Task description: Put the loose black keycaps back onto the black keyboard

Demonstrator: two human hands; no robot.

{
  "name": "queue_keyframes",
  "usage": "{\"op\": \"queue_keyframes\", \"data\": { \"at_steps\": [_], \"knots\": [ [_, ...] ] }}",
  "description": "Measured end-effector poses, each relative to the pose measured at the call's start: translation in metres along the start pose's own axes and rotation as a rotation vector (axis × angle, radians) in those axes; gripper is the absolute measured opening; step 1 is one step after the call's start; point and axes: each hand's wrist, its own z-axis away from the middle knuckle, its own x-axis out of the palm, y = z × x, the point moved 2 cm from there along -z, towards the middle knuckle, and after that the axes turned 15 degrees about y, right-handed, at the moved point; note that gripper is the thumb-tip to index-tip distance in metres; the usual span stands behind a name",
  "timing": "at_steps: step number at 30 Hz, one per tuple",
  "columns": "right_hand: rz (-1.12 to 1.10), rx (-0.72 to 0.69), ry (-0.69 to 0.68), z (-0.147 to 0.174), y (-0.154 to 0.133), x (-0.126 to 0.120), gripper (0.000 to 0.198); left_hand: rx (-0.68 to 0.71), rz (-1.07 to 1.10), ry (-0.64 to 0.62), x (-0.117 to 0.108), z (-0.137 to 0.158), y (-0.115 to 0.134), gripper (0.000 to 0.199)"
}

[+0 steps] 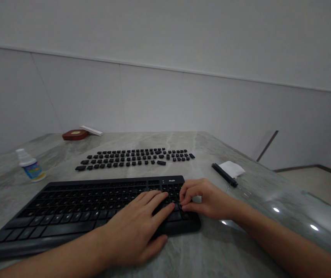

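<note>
A black keyboard (101,216) lies across the front of the table, its upper rows bare sockets and its bottom rows still capped. My left hand (142,227) rests on its right part with fingers spread, fingertips on the number pad. At the keyboard's right edge my right hand (202,199) pinches thumb and fingers together over the number pad. Whatever is between those fingertips is hidden. Behind the keyboard, loose black keycaps (124,158) stand in rows on the tabletop.
A white spray bottle (32,166) with a blue label stands at the left. On the right lie a black bar-shaped piece (224,174), a white tissue (232,169) and thin wire (244,191). A reddish-brown box (75,135) and a white flat object (91,130) sit at the back left.
</note>
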Motion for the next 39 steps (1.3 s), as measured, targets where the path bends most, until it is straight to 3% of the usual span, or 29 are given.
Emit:
{"op": "queue_keyframes", "data": {
  "at_steps": [13,19,24,26,28,33,35,39],
  "knots": [
    [0.019,-0.08,-0.051,0.002,-0.002,-0.007,0.008,-0.004,-0.009,-0.024,0.001,0.002,-0.001,0.064],
    [0.087,-0.098,0.043,-0.001,-0.002,-0.008,0.032,-0.006,0.012,0.002,0.001,0.004,-0.002,0.063],
    [0.21,-0.1,-0.118,0.004,0.002,0.009,0.031,0.004,0.003,0.015,0.002,0.002,-0.001,0.062],
    [0.23,-0.124,-0.12,0.005,0.002,0.013,0.03,0.012,-0.012,0.005,0.002,0.002,-0.001,0.063],
    [0.235,-0.189,-0.007,0.004,0.0,0.012,0.03,0.018,-0.025,-0.005,0.002,0.001,-0.001,0.063],
    [0.272,-0.351,0.452,0.004,-0.013,0.001,0.032,0.016,-0.021,0.009,0.002,0.002,-0.001,0.063],
    [0.291,-0.35,0.376,0.003,-0.015,0.003,0.031,0.015,-0.027,0.002,0.002,0.003,-0.001,0.064],
    [0.382,-0.194,-0.147,0.0,-0.011,0.019,0.028,0.012,-0.053,-0.033,0.002,0.001,0.0,0.063]
  ]
}}
